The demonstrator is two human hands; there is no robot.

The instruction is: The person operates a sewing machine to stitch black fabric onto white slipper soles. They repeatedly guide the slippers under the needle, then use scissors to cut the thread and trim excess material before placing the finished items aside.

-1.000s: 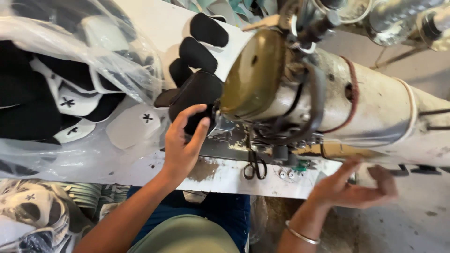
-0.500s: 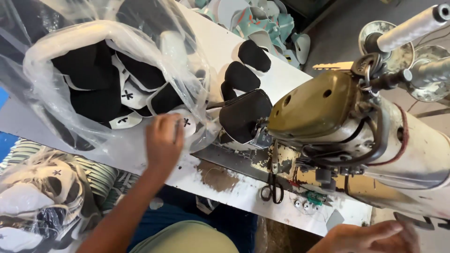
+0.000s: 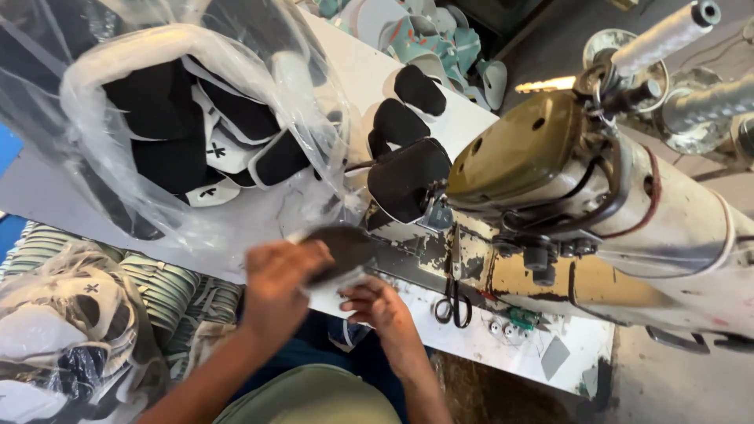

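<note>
Both my hands hold one black fabric piece with a white edge (image 3: 345, 245) just in front of the table's near edge. My left hand (image 3: 281, 284) grips it from the left and above. Under its right end, my right hand (image 3: 378, 305) pinches it with closed fingers. The piece is blurred. A chain of similar black pieces (image 3: 408, 174) lies on the white table (image 3: 369, 74) and leads under the head of the sewing machine (image 3: 550, 169). To the left, an open clear plastic bag (image 3: 181, 133) holds several black and white cut pieces.
Small scissors (image 3: 454, 302) hang at the table's front edge beside thread bobbins (image 3: 503, 326). Another plastic bag of white pieces (image 3: 71, 330) sits low on the left beside stacked greenish pieces (image 3: 165, 286). Teal and white pieces (image 3: 424, 35) pile at the far end. Thread spools (image 3: 667, 31) stand at top right.
My left hand has come off the bag's edge holding a black piece and drawn it toward me. My right hand moved in from the lower right and took the piece's other end.
</note>
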